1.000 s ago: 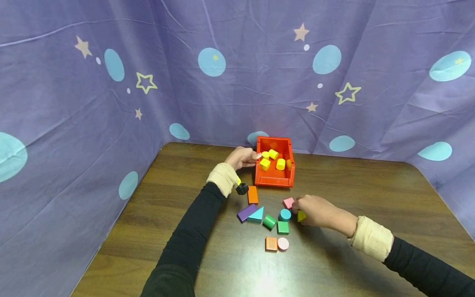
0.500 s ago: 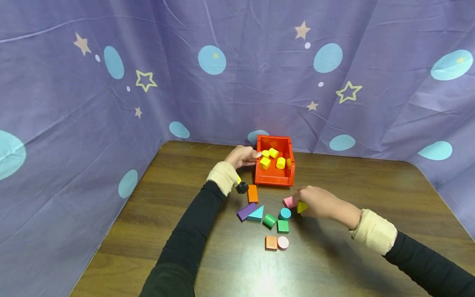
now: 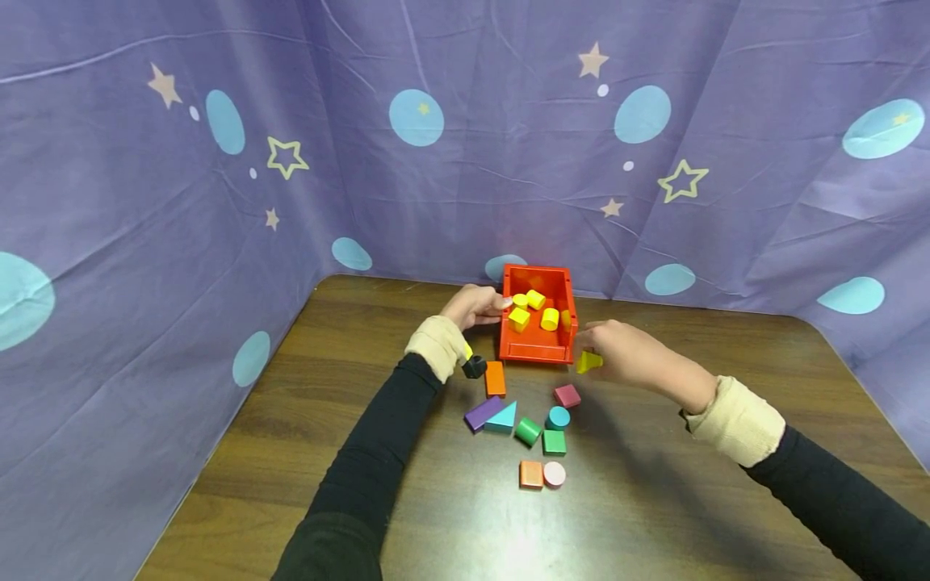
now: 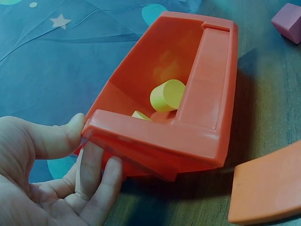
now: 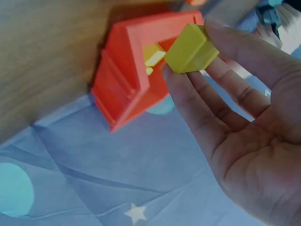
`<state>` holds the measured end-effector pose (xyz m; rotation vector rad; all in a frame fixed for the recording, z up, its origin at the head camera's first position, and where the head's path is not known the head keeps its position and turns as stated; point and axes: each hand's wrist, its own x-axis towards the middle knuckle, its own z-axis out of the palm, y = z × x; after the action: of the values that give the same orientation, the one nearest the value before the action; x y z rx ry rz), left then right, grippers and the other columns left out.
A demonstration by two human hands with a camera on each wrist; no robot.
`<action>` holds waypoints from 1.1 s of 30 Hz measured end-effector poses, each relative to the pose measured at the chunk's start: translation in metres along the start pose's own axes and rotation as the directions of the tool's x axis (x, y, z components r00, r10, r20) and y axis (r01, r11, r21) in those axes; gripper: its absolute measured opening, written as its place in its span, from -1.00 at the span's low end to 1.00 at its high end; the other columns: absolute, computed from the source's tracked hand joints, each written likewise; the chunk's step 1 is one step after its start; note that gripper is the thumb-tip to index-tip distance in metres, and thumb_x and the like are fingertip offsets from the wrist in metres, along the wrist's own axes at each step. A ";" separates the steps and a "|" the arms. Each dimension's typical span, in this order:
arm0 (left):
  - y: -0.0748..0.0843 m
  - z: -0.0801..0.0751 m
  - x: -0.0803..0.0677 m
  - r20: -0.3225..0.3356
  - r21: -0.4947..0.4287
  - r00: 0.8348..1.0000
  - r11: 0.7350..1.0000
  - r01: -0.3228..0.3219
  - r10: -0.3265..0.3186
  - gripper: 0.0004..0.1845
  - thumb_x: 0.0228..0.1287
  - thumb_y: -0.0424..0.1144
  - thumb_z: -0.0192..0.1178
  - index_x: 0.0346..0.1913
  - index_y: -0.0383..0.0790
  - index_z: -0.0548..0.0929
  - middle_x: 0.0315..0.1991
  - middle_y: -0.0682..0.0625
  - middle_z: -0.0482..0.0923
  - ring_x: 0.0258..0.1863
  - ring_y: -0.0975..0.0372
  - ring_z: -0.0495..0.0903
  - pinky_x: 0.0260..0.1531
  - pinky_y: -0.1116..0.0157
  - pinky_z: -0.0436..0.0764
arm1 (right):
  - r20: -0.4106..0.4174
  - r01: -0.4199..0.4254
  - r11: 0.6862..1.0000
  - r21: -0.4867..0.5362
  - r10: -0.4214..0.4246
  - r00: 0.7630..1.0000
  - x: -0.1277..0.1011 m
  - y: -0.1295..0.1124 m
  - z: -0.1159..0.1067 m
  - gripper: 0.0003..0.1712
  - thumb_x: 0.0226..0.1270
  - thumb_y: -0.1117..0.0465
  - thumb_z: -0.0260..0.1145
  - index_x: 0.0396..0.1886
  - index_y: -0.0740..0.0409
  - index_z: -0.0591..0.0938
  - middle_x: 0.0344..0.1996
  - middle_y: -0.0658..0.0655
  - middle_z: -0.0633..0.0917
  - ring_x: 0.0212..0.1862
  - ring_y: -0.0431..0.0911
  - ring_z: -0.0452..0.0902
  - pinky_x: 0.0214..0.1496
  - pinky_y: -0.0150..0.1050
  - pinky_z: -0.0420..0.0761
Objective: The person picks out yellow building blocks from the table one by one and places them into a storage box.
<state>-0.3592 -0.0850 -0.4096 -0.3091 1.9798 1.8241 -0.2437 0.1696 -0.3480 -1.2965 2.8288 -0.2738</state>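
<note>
My left hand point(image 3: 471, 307) pinches the left rim of a red plastic bin point(image 3: 536, 353), thumb on top and fingers beneath in the left wrist view. Several yellow blocks point(image 3: 550, 320) lie inside, cylinders and a cube among them. Off the bin's front right corner, my right hand point(image 3: 630, 357) holds another yellow block point(image 5: 190, 49) between thumb and fingertips. That block has flat, angled faces and appears raised above the table. In front of the bin lie an orange rectangular block point(image 3: 495, 379) and a dark pink block point(image 3: 567, 395).
Nearer on the wooden table point(image 3: 349, 347) are a purple block point(image 3: 483, 415), a light blue triangle point(image 3: 502, 419), a blue cylinder point(image 3: 558, 418), green blocks point(image 3: 555, 442), an orange square point(image 3: 531, 475) and a pale pink disc point(image 3: 555, 474). A purple curtain point(image 3: 465, 210) stands behind.
My right hand has lifted the yellow block from beside the pink block and carried it away from me, up to the bin's right side. The left hand stays on the rim.
</note>
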 end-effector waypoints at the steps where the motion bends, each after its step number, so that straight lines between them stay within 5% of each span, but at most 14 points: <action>1: 0.000 0.000 0.000 -0.001 0.000 1.000 1.000 0.000 0.000 -0.59 0.37 -0.35 0.28 0.23 -0.45 0.59 0.26 -0.23 0.60 0.29 0.01 0.58 0.30 0.17 0.62 | -0.004 -0.005 1.000 -0.002 0.005 1.000 0.002 0.000 -0.003 -0.75 -0.04 0.44 0.59 -0.35 0.16 0.74 -0.39 0.05 0.70 -0.35 -0.11 0.56 -0.31 -0.21 0.64; 14: 0.000 0.001 -0.002 -0.033 -0.012 0.999 1.000 -0.001 0.001 -0.64 0.33 -0.38 0.30 0.15 -0.45 0.64 0.20 -0.23 0.64 -0.25 0.23 0.64 0.21 0.21 0.68 | -0.065 -0.058 0.997 0.053 0.062 0.996 0.022 -0.002 -0.024 -0.74 -0.04 0.49 0.56 -0.31 0.22 0.75 -0.42 0.07 0.69 -0.40 -0.11 0.46 -0.35 -0.26 0.52; 33: -0.001 0.001 0.000 -0.033 -0.011 0.999 1.000 0.000 0.000 -0.62 0.34 -0.39 0.29 0.18 -0.46 0.62 0.23 -0.24 0.62 -0.19 0.19 0.65 0.23 0.20 0.67 | -0.067 -0.103 0.984 0.145 0.114 0.991 0.054 -0.008 -0.038 -0.76 0.06 0.41 0.59 -0.24 0.27 0.75 -0.52 0.11 0.60 -0.45 -0.10 0.39 -0.41 -0.30 0.45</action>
<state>-0.3587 -0.0842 -0.4109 -0.3450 1.9928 1.8413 -0.2760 0.1295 -0.3066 -1.1236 2.8682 -0.5199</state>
